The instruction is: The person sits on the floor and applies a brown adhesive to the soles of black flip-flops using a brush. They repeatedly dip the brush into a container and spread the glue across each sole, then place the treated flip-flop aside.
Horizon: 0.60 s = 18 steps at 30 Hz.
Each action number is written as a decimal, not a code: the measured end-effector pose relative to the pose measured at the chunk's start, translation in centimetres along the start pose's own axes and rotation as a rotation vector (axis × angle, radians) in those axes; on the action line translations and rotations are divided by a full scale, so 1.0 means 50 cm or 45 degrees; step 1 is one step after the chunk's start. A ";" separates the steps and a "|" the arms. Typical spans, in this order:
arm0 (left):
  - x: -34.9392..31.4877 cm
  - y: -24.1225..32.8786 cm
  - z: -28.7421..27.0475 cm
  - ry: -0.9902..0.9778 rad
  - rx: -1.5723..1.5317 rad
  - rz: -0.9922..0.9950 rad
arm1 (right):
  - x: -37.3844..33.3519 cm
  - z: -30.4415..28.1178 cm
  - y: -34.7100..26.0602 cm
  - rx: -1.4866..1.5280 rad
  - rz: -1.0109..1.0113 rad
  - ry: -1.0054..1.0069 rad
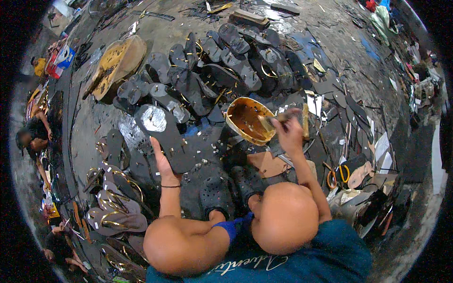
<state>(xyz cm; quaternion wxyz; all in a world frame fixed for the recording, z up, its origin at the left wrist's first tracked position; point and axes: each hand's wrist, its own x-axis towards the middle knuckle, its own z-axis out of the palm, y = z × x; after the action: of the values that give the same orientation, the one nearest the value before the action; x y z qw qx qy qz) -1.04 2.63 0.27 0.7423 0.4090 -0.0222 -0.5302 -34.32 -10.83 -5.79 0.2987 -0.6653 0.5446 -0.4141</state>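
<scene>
My left hand (pixel 163 165) grips a dark grey sandal sole (pixel 172 148) by its edge, with most of the fingers hidden under it. One rounded end of the sole carries a shiny wet-looking patch. In my right hand (pixel 290 132) is a brush (pixel 267 123), its bristle end at the right rim of an oval tub (pixel 230 114). Amber-brown residue coats the inside of this tub. Past both hands lies a heap of dark soles and sandals (pixel 188 87), several with gold straps.
Gold-strapped sandals (pixel 118 219) are piled at my left. To the right lie orange-handled scissors (pixel 331 175), offcuts (pixel 342 96) and a tan sheet (pixel 268 163). A stained yellow-brown slab (pixel 118 66) sits far left. Other people (pixel 35 134) work along the left edge.
</scene>
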 end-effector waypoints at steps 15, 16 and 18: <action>0.029 -0.010 0.010 0.019 0.077 0.017 | 0.033 -0.129 -0.103 -0.269 0.196 -0.948; 0.030 -0.010 0.028 -0.004 0.093 0.006 | 0.047 -0.119 -0.118 0.175 0.243 -0.855; 0.033 -0.004 0.061 -0.060 0.036 -0.008 | 0.075 -0.064 -0.193 0.764 0.583 -0.625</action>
<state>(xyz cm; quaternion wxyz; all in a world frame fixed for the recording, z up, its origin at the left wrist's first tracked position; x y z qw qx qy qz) -1.90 -0.51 1.53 0.7340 0.4070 -0.0458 -0.5418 -32.28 -12.11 4.78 0.6827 -0.4902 0.4467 -0.3068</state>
